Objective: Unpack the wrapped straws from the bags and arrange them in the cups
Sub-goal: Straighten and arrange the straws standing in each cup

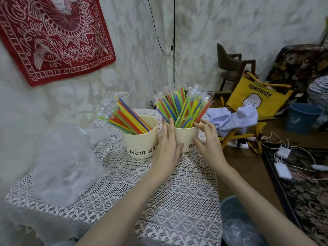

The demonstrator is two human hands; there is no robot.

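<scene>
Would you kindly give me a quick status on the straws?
Both hands, left hand, right hand, open, flanking right cup. Straws in both cups. Empty bag lying left.

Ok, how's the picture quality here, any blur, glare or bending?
Head view: the straws and both cups are sharp; the plastic bag at left is smeared and washed out; the wide lens bends the wall hanging and the table edges; light is soft, with no hard shadows under the left hand or right hand.
</scene>
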